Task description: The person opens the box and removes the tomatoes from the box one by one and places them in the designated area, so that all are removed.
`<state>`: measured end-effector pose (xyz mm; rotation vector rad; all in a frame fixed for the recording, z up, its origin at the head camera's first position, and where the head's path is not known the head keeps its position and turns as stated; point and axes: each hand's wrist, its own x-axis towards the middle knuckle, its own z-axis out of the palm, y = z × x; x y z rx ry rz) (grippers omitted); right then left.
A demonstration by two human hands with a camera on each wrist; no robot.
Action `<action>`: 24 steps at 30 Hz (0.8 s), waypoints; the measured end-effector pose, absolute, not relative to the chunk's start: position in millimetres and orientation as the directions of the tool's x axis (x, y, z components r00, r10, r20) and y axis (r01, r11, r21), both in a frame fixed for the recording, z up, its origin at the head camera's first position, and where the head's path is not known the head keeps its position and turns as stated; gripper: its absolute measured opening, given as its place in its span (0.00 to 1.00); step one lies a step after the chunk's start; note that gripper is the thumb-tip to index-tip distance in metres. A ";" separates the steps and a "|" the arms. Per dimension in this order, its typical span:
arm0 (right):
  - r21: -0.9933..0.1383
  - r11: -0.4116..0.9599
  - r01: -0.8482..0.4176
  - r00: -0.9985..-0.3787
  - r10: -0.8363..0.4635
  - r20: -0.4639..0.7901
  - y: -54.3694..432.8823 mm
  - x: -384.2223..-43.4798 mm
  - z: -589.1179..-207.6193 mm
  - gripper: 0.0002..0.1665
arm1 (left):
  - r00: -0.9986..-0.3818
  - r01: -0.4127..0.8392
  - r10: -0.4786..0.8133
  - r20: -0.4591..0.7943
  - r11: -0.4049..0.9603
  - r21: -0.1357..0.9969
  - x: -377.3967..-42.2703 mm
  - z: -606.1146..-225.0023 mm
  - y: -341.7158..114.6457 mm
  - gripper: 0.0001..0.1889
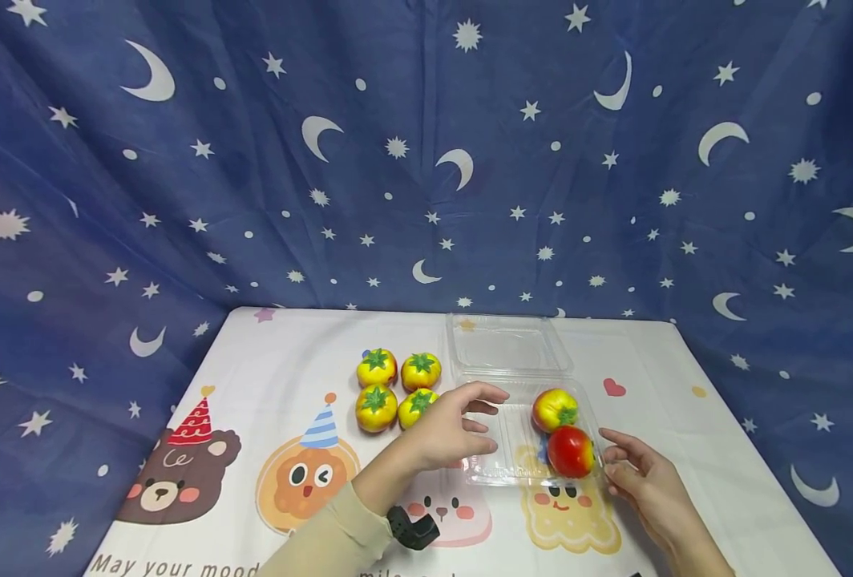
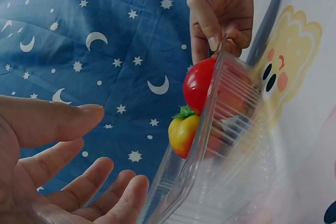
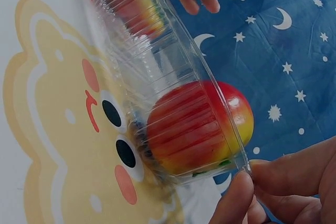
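Note:
A clear plastic clamshell box (image 1: 502, 473) lies on the table, its lid (image 1: 509, 349) laid back behind it. Inside on the right are two toy fruits: a yellow-and-red one with a green leafy top (image 1: 551, 407), and in front of it a mostly red one (image 1: 571, 451). My right hand (image 1: 643, 477) pinches the rim at the near right corner between thumb and fingers, as the right wrist view shows. Over the left side of the box hovers my left hand (image 1: 448, 429), fingers spread and loosely bent, holding nothing. It partly covers the nearest loose fruit (image 1: 415, 407).
Left of the box, more yellow-and-red toy fruits (image 1: 377, 369) with green leafy tops stand in a close group. The table wears a white cartoon-print cloth (image 1: 282, 449). Behind it hangs a blue curtain (image 1: 398, 200) with moons and stars.

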<state>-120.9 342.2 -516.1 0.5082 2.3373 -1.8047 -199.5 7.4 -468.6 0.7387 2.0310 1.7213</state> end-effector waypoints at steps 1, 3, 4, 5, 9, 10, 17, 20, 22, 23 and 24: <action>-0.909 0.222 0.353 -0.931 0.179 -0.318 341.8 -120.7 -515.7 0.41 | -0.789 0.153 0.613 0.050 0.116 0.981 -199.7 -469.3 8.8 0.32; -0.907 0.224 0.357 -0.929 0.181 -0.321 341.7 -120.5 -515.0 0.41 | -0.784 0.159 0.619 0.052 0.119 0.980 -200.1 -470.6 11.8 0.32; -0.906 0.225 0.358 -0.929 0.182 -0.321 341.5 -120.8 -514.7 0.41 | -0.780 0.161 0.623 0.052 0.120 0.980 -200.4 -471.2 13.1 0.32; -0.906 0.227 0.358 -0.929 0.183 -0.321 341.4 -120.8 -514.5 0.40 | -0.777 0.162 0.627 0.050 0.123 0.979 -200.4 -471.7 14.4 0.32; -0.905 0.230 0.358 -0.929 0.181 -0.322 342.0 -120.7 -514.9 0.40 | -0.766 0.169 0.642 0.041 0.139 0.976 -200.0 -473.2 19.9 0.32; -0.907 0.225 0.355 -0.930 0.179 -0.319 341.9 -120.6 -515.0 0.40 | -0.763 0.173 0.645 0.039 0.145 0.974 -199.6 -473.7 21.1 0.32; -0.906 0.208 0.368 -0.926 0.171 -0.337 343.0 -120.6 -516.5 0.41 | -0.743 0.204 0.669 0.030 0.184 0.961 -197.1 -475.5 33.0 0.32; -0.902 0.212 0.377 -0.922 0.174 -0.345 342.6 -120.7 -515.6 0.42 | -0.732 0.216 0.681 0.023 0.200 0.956 -196.9 -475.9 38.3 0.32; -0.898 0.214 0.386 -0.918 0.183 -0.351 341.7 -121.0 -514.8 0.42 | -0.724 0.220 0.689 0.018 0.206 0.954 -197.4 -477.1 41.6 0.32; -0.898 0.214 0.385 -0.919 0.183 -0.350 341.5 -121.1 -514.5 0.42 | -0.719 0.223 0.695 0.020 0.204 0.953 -197.6 -477.7 43.1 0.33; -0.898 0.214 0.385 -0.919 0.183 -0.350 341.3 -121.2 -514.1 0.42 | -0.714 0.226 0.699 0.021 0.202 0.953 -198.0 -478.5 44.4 0.33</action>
